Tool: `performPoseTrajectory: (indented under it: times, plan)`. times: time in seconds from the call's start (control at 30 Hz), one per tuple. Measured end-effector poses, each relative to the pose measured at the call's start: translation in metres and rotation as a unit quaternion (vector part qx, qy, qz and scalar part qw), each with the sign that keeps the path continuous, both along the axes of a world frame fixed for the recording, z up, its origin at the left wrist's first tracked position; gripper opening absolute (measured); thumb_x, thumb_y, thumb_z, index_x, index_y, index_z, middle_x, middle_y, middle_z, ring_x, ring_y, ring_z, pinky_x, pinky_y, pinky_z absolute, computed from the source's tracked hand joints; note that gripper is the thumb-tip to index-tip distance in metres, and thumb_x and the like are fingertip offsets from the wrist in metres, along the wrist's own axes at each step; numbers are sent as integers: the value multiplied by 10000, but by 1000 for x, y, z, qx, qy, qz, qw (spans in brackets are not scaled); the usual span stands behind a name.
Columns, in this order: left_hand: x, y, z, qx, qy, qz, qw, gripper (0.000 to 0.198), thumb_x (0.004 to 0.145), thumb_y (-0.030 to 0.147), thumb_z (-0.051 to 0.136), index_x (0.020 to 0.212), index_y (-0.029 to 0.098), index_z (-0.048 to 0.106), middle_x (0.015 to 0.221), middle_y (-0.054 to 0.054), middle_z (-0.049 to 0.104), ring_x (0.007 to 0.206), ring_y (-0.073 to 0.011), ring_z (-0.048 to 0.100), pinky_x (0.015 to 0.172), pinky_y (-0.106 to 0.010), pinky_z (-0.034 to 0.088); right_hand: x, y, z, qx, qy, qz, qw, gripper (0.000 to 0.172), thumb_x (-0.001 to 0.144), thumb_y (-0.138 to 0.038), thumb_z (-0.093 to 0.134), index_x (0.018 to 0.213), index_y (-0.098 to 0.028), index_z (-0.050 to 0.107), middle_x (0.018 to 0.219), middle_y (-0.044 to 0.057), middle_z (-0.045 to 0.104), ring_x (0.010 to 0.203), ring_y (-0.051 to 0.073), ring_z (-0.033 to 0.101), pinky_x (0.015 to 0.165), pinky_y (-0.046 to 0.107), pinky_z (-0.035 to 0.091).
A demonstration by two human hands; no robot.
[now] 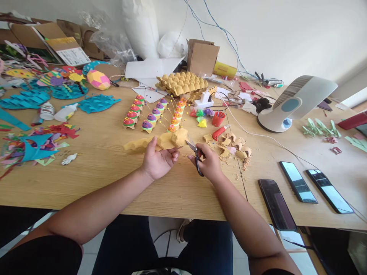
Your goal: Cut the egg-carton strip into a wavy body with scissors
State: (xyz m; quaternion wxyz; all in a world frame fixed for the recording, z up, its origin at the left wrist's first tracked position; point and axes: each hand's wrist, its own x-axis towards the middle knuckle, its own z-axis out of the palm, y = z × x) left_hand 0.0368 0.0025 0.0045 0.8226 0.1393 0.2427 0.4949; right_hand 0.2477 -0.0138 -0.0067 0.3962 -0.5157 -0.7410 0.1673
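Note:
My left hand (159, 158) is closed around a yellow strip of egg carton (166, 141), with its thumb up on the near side. The strip's rounded cup end points right, toward my other hand. My right hand (208, 160) grips black-handled scissors (197, 154), whose blades meet the cup's right edge. Beyond the strip stand three rows of painted carton caterpillars: red and green (133, 111), purple (155, 114) and orange (177, 114). Yellow carton scraps (233, 147) and a red box cutter (220, 131) lie right of the scissors.
An egg tray (182, 84) sits at the back. To the right are a white fan (292, 103) and phones (276, 204) near the table edge. A white cable (258, 133) crosses the right side. Paper scraps (37, 147) and glue bottles (65, 112) lie left.

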Motion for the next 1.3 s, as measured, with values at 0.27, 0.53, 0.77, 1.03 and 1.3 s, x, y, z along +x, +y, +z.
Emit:
performPoseTrajectory:
  times: [0.27,0.53,0.77,1.03,1.3]
  plan:
    - [-1,0,-1,-7,-9,12,1000,608,891,693,513,1065,154,734,917,-131,776,631,-171,599,526,-263,492,0,-1,-1,-35,-7,-31,999,410,870,-600,682,1024,-220,691,706,6,636,610,149,554,593,261,396]
    - [-2,1,-5,-14,-22,-9,1000,620,876,699,533,1064,144,734,955,-141,777,650,-175,609,533,-267,505,1,-1,-1,-17,-47,-54,997,439,875,-640,655,987,-220,716,678,5,651,579,142,544,579,257,375]
    - [1,-2,1,-34,-16,-9,999,648,884,708,520,1080,125,725,989,-160,783,631,-168,607,511,-266,495,1,-1,-2,-5,-57,-65,996,427,881,-643,649,970,-232,720,678,6,672,569,143,545,571,257,366]
    - [1,-4,-2,-29,-18,-21,999,630,883,700,538,1073,131,729,975,-161,782,658,-185,631,527,-277,504,1,-2,-2,-24,-40,-63,997,393,874,-630,666,934,-243,701,682,12,668,575,155,551,570,265,376]
    - [0,-2,2,-34,-15,-6,999,623,885,697,532,1088,140,723,945,-146,782,645,-185,626,523,-277,491,-1,-7,7,-54,13,-25,998,381,869,-587,674,986,-225,668,674,-8,614,585,145,529,572,258,382]
